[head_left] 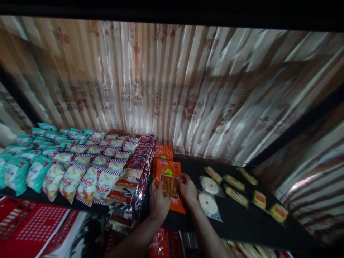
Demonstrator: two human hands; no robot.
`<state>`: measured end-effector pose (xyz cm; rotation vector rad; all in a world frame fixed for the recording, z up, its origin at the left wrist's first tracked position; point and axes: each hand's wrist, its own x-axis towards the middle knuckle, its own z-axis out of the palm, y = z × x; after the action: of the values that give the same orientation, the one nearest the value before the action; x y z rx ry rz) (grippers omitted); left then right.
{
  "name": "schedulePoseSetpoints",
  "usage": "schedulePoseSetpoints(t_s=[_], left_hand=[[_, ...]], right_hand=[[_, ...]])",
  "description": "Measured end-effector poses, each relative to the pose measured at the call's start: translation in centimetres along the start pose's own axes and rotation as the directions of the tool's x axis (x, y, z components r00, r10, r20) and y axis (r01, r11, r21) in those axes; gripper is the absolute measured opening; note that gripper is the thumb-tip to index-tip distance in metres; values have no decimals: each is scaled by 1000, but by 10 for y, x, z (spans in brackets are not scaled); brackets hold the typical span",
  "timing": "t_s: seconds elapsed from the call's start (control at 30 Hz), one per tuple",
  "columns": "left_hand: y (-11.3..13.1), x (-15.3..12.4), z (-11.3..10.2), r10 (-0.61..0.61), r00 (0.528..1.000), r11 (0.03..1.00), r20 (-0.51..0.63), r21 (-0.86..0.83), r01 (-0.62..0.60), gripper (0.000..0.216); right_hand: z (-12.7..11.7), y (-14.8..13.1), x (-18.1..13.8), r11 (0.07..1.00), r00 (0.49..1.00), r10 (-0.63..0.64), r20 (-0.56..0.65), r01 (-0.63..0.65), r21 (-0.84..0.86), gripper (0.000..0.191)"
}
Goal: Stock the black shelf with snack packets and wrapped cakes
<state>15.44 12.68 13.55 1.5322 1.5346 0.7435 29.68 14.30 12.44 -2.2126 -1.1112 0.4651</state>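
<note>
Grasps front orange packet [169,181] by both sides with left hand [159,201] and right hand [187,188] | sits on or just above black shelf [236,220], beside maroon packets [136,163], before rear orange packet [164,148] | looks early in orange row, not yet let go; shows fuller rows of teal bags [39,172]

Noted orange on centre packet [168,182], yellow disc above brown sticks. Logged at left: teal-and-white bags [39,173]; rightward, white bags [104,182] with red-blue striped edges; then dark-red pouches [136,163]. Recorded black for shelf [192,168]; right, white round packs [208,204]; near right, yellow packs [278,213] with red labels. Found far sheet [135,59] vertically striped, reddish lettering.
</note>
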Motion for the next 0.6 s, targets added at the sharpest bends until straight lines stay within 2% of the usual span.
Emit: schedulePoseSetpoints(t_s=[0.1,0.27,0.47,0.6], left_hand=[[10,15,1,-3,999,1000,-45,9,3,42],[19,31,1,-3,998,999,-65,47,6,38],[13,46,3,19,999,999,-51,33,-18,32],[5,52,10,28,996,1000,-89,13,-27,33]], right_hand=[[5,-9,17,992,999,34,25,-31,-121,39],[15,-20,37,988,996,62,63,-53,-144,37],[27,-22,53,985,999,44,22,-40,-168,35],[32,-22,60,982,999,43,16,-39,-184,36]])
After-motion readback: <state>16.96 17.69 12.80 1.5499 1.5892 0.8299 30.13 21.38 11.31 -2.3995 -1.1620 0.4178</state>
